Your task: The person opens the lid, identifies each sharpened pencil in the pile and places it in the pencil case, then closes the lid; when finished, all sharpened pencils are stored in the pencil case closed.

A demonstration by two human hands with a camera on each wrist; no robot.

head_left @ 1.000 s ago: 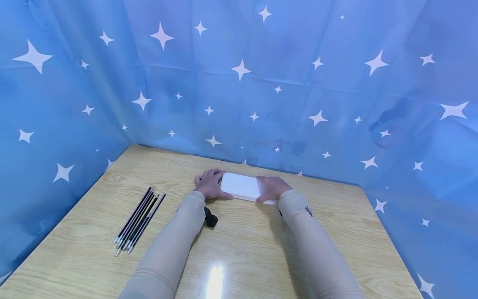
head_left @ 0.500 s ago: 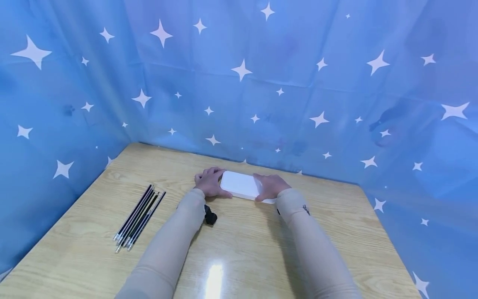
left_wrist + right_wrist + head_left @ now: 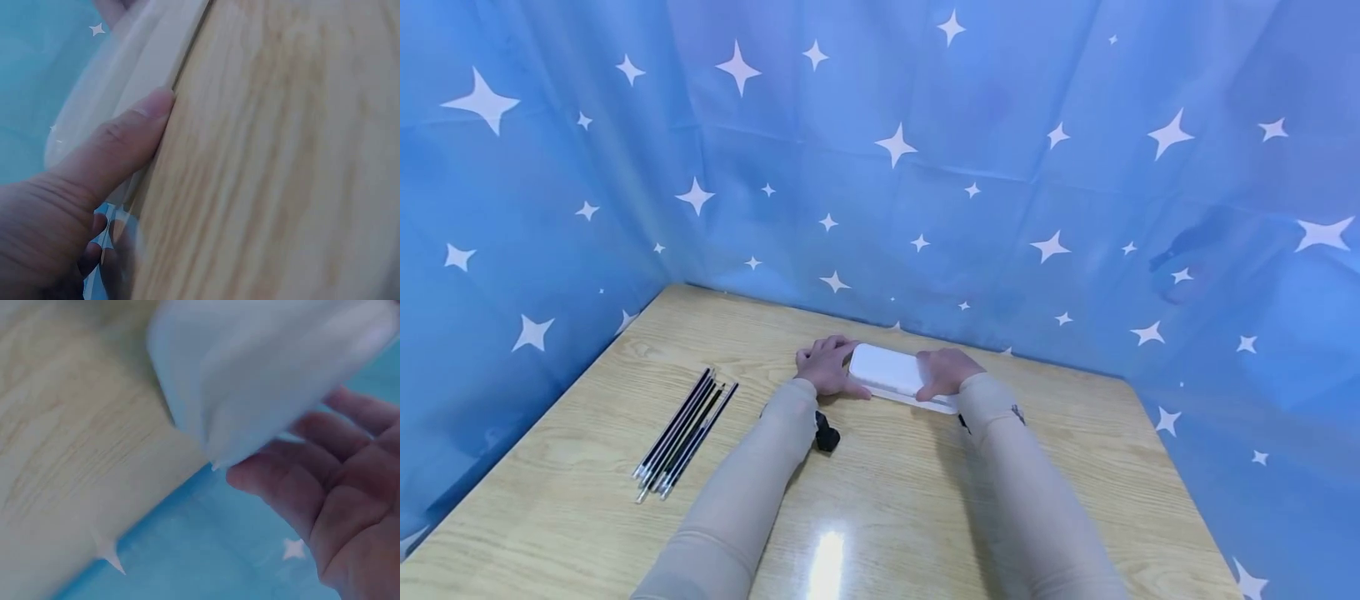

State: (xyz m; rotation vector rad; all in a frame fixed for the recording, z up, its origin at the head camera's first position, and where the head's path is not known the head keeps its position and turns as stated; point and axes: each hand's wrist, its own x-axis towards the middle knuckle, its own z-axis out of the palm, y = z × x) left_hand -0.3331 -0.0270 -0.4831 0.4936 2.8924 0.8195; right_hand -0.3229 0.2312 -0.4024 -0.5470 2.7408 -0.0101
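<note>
A white box (image 3: 886, 367) with rounded corners lies near the back of the table, both hands on it. At its left end my left hand (image 3: 827, 367) holds it, the thumb (image 3: 134, 134) along the lower front edge and the fingers round the far side. My right hand (image 3: 951, 372) grips the right end of the white upper part, probably a lid, between thumb and fingers. A paler lower rim (image 3: 940, 406) shows beneath that part at the front. In the right wrist view the white piece (image 3: 262, 369) is blurred, with the fingers (image 3: 269, 472) against its edge.
Several dark pencils (image 3: 688, 433) lie in a loose bundle on the left of the wooden table (image 3: 880, 500). A blue curtain (image 3: 865, 167) with white stars hangs behind the back edge and along the left side.
The white upper part has risen slightly off the lower rim, more of which now shows along the front. Both hands keep nearly the same places; the head view has shifted a little.
</note>
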